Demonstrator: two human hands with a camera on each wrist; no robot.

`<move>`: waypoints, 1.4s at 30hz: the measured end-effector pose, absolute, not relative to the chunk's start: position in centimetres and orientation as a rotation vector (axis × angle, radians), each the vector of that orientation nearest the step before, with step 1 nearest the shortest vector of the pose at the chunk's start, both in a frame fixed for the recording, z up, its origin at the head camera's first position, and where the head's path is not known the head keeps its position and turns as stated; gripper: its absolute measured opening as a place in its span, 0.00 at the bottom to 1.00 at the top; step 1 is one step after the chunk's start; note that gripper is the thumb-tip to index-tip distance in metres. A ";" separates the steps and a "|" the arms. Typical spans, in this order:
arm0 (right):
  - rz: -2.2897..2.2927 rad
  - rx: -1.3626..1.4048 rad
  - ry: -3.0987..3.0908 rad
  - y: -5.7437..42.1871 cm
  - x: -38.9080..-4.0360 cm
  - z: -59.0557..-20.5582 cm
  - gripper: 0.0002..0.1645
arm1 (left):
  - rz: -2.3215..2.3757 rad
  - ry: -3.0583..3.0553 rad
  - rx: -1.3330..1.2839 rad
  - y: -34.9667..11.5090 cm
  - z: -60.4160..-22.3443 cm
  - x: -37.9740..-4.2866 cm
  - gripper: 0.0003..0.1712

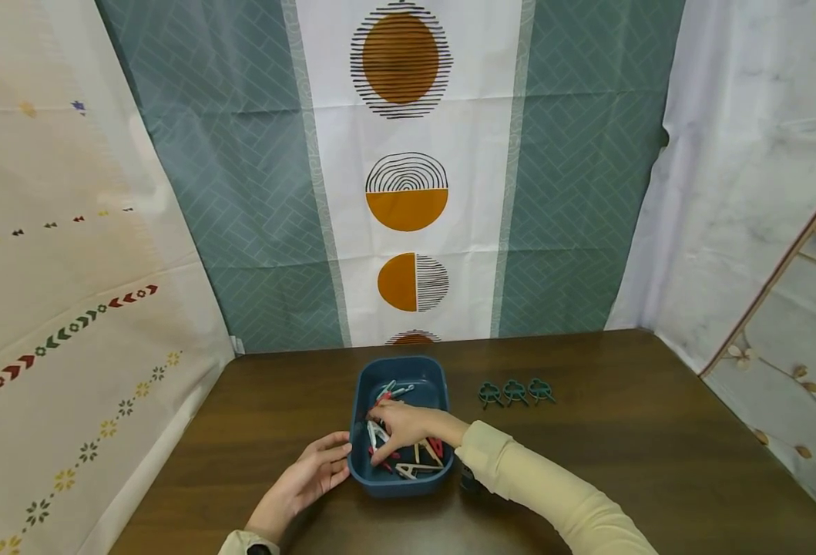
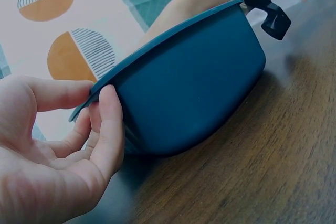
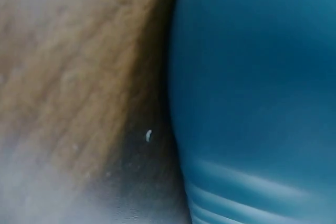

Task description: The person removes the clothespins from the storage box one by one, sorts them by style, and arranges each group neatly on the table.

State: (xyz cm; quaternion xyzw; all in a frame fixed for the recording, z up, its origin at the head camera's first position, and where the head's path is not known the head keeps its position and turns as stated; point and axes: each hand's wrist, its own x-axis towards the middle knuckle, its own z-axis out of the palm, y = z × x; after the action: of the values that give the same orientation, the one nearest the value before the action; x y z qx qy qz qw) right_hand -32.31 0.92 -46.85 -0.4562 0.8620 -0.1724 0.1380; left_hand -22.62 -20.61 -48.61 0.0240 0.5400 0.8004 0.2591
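A blue plastic tub [image 1: 399, 487] sits on the table with several spring clips inside. My left hand [image 2: 63, 140] pinches the tub's rim at its left side, fingertips at the lip. My right hand [image 1: 408, 425] reaches down into the tub from the right, thumb and fingers spread apart over the clips. A white clip [image 1: 371, 435] lies between the thumb and fingers, and red clips [image 1: 436, 445] show beside the hand. A pale clip [image 1: 414, 469] rests near the tub's front wall, with light green clips [image 1: 397, 391] toward the back. The right wrist view shows only the tub's outer wall [image 3: 252, 87] and the table.
Three dark green club-shaped clips [image 1: 515, 391] stand in a row on the brown wooden table [image 1: 588, 432], right of the tub. Patterned cloth [image 1: 255, 193] hangs behind the table. A black wrist strap mount [image 2: 270, 14] on the right arm hangs beside the tub.
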 end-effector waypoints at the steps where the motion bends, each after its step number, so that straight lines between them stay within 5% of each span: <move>1: -0.521 -1.320 2.487 1.0 -32.3 -46.8 0.44 | 2.168 1.467 0.067 -20.6 -48.6 -22.6 0.10; 27: -0.952 -1.207 2.547 8.0 -30.4 -42.8 0.50 | 2.188 1.441 0.055 -20.6 -48.6 -22.8 0.10; 42: -1.152 -1.004 2.626 13.3 -30.4 -43.6 0.51 | 2.173 1.462 0.033 -20.5 -48.7 -22.9 0.09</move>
State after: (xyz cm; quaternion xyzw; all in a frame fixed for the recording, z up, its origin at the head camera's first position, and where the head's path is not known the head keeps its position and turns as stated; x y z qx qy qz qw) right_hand -30.40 13.27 -43.61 -0.3300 0.8632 -0.3785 0.0516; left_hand -22.89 -20.55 -48.74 0.0122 0.5392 0.8015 0.2583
